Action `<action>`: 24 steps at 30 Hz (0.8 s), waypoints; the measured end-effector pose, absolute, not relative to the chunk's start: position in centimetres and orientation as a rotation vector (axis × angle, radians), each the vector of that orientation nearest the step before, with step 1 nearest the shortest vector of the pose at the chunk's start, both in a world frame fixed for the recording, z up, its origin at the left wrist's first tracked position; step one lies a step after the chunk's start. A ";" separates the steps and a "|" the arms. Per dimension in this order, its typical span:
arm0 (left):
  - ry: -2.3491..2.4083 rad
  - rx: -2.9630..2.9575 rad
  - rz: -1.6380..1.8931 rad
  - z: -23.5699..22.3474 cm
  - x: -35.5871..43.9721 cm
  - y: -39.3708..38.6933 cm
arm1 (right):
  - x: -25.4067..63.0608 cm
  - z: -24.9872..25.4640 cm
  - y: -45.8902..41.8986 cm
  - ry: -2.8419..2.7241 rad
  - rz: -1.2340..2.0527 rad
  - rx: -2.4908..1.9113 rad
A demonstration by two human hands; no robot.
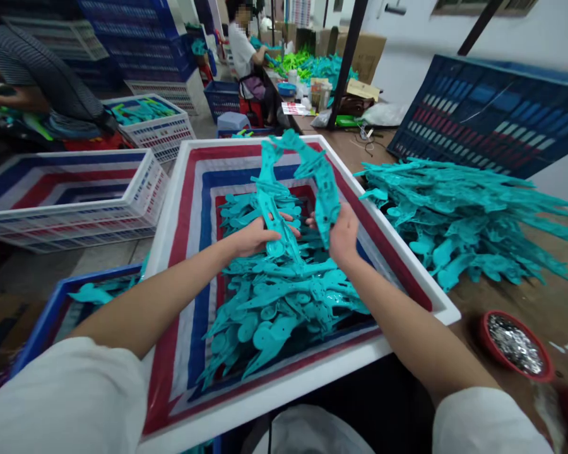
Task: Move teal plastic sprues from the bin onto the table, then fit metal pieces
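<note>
Up they stand, two turquoise plastic pieces, held over the crate (319, 384). The left piece (266, 198) is long and slim, rounded at its lower end, which sits in the left hand (253, 238). The right piece (326, 192) is broader, dotted with small dark openings, its lower end in the right hand (344, 236). Their tops lean together in an arch; whether they're joined, I can't tell.
</note>
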State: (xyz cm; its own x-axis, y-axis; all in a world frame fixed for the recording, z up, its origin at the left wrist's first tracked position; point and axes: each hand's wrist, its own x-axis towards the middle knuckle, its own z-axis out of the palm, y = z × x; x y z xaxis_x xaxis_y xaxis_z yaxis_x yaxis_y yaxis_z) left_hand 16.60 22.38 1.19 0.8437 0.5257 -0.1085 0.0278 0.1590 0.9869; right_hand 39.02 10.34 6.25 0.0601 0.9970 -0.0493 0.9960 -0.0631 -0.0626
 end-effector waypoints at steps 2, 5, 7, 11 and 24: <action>0.470 1.390 0.348 1.7 16.0 23.2 | 41.6 8.3 10.2 -1.936 0.062 -2.347; 0.530 1.472 0.125 1.6 15.2 24.3 | 47.1 10.4 9.3 -1.414 -0.031 -2.188; 0.590 1.460 -0.201 0.9 15.1 24.3 | 50.4 10.7 8.8 -1.182 0.169 -1.959; 0.661 1.451 -0.792 -0.6 15.6 22.2 | 52.3 9.8 8.3 -0.818 0.576 -1.829; 1.340 2.418 -0.529 -12.4 18.5 30.6 | 44.3 5.5 10.7 -2.308 0.904 -2.110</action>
State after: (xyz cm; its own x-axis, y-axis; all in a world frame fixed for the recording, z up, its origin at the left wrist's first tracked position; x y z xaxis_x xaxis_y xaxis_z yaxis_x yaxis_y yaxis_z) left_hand 18.49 30.62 -12.35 0.4899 0.7359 -0.4673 0.8566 -0.5058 0.1016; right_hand 44.31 10.67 5.48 -0.1562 0.8846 -0.4394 0.9477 0.0088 -0.3192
